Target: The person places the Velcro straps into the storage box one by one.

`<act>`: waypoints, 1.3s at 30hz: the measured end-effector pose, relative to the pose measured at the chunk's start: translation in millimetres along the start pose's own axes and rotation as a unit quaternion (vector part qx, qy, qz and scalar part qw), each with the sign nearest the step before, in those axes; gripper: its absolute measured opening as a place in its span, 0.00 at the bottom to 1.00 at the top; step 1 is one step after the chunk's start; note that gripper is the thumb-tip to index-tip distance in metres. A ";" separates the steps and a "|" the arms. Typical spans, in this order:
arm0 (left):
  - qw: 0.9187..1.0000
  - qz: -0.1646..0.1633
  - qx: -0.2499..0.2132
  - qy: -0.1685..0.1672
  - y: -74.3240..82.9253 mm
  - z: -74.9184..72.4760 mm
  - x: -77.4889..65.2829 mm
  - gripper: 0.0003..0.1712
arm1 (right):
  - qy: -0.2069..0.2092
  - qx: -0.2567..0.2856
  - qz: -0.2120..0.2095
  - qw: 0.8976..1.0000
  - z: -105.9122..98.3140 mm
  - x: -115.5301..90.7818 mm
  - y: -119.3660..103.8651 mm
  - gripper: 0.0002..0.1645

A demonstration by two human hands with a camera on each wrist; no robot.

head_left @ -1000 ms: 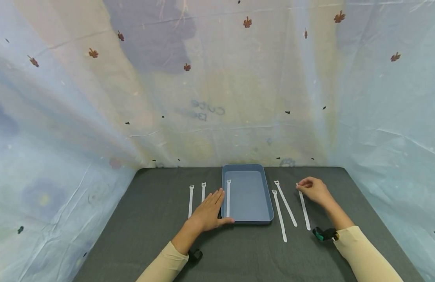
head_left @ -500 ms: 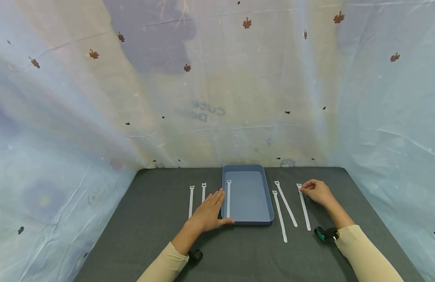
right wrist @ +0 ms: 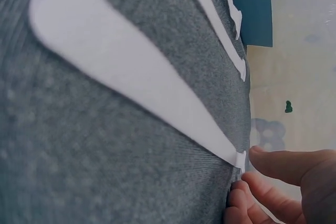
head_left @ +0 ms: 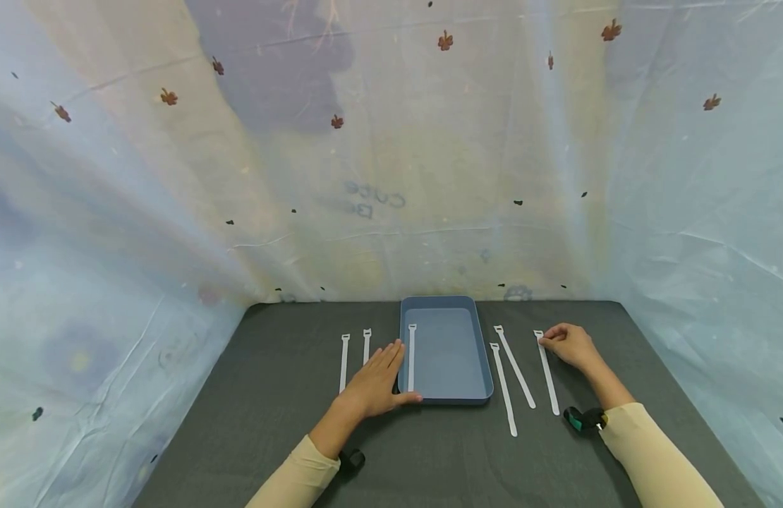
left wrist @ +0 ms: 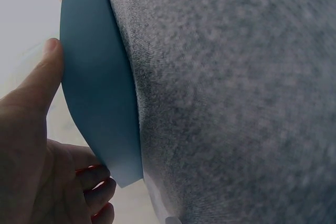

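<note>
A shallow blue tray (head_left: pixel 447 353) stands on the dark cloth, with one white cable strap (head_left: pixel 412 360) lying lengthwise inside it along the left. My left hand (head_left: pixel 374 384) lies flat against the tray's left front corner, fingers straight and thumb at the near rim; in the left wrist view the thumb touches the tray wall (left wrist: pixel 97 77). To the right, my right hand (head_left: pixel 568 346) pinches the slotted far end of a white cable strap (head_left: pixel 549 381) between thumb and fingertips. The rest of that strap lies on the cloth, its rounded end toward me.
Two more white straps, a nearer strap (head_left: pixel 504 391) and a farther strap (head_left: pixel 515 367), lie between the tray and my right hand. Left of the tray lie a strap (head_left: pixel 343 363) and another strap (head_left: pixel 366 346), partly behind my left hand. A patterned curtain (head_left: pixel 429 176) hangs behind the table.
My right fingertips have shifted slightly toward me and to the right on the strap, baring its slotted head. The left hand and tray have stayed put.
</note>
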State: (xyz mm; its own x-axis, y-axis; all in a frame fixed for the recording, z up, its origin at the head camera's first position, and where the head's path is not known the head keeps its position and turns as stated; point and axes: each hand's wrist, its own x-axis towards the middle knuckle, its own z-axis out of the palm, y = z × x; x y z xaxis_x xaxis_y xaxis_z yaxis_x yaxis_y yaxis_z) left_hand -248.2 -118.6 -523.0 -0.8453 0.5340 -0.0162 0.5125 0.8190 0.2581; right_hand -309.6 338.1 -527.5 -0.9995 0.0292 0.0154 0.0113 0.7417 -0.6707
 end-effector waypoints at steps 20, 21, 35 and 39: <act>1.000 -0.009 0.005 -0.007 2.0 -2.6 -0.5 0.66 | 0.029 -0.006 0.039 0.999 12.5 10.3 3.0 0.17; 1.000 -0.009 0.004 -0.007 1.9 -2.5 -0.5 0.66 | 0.030 -0.006 0.038 0.999 12.7 10.4 3.1 0.17; 1.000 -0.004 0.001 -0.002 1.1 0.0 0.0 0.65 | 0.016 -0.022 0.023 0.999 12.9 7.5 -1.1 0.15; 1.000 -0.003 0.003 -0.001 1.7 -1.1 -0.4 0.65 | 0.015 -0.021 0.019 0.999 11.5 5.5 -2.0 0.15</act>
State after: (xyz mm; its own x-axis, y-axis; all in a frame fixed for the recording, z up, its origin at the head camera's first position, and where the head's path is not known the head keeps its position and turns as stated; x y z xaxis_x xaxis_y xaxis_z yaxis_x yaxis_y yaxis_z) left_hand -247.2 -117.7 -521.5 -0.8478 0.5299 -0.0198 0.5086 0.8231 0.2527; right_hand -315.4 329.1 -534.7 -0.9969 0.0774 0.0132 0.0511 0.7675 -0.6390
